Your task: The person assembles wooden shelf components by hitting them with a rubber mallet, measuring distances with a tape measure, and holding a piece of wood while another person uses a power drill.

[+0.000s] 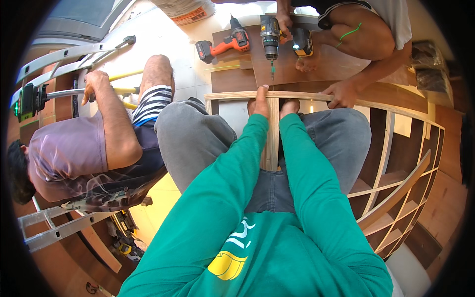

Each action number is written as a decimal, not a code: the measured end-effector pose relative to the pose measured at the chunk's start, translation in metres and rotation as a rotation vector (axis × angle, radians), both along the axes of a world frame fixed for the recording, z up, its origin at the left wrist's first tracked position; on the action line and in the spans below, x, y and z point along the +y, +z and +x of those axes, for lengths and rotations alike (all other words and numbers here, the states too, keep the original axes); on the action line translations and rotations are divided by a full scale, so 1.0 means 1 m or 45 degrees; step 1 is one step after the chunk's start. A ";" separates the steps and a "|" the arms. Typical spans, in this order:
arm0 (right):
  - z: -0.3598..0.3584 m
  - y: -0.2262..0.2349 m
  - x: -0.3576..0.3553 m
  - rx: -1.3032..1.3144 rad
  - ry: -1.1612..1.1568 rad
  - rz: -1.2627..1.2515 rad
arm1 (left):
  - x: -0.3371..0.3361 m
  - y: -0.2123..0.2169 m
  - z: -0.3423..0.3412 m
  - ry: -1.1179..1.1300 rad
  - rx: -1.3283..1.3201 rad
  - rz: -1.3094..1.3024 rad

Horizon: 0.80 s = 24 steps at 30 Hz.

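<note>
A long wooden frame (316, 96) runs across in front of me, with a wooden post (269, 133) meeting it between my knees. My left hand (258, 105) is closed on the frame at this joint, thumb up over the strip's edge. On the joint's other side my right hand (289, 107) grips below the strip; its fingers are mostly hidden. Across from me a co-worker holds a yellow-and-black cordless drill (270, 37), its bit (272, 69) pointing down towards the joint. That person's other hand (343, 94) holds the frame farther right.
A red-and-black cordless drill (225, 45) lies on brown boards beyond the frame. At left another person (74, 148) sits by an aluminium ladder (64, 55) and a green-lit device (30, 101). A wooden lattice (381, 163) with a loose strip (396, 190) stretches away at right.
</note>
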State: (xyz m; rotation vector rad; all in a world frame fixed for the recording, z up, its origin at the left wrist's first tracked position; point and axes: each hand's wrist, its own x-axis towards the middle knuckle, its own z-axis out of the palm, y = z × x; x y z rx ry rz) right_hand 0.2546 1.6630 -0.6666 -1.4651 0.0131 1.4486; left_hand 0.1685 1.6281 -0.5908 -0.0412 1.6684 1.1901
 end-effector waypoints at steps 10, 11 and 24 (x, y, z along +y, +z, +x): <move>0.000 -0.003 0.001 -0.008 -0.020 0.004 | 0.000 0.005 -0.002 -0.016 0.015 -0.022; -0.004 -0.001 0.000 0.001 -0.010 -0.003 | -0.001 0.000 -0.005 -0.009 0.004 -0.014; -0.010 0.010 0.000 -0.007 0.002 0.025 | 0.000 -0.008 -0.006 0.036 -0.028 -0.020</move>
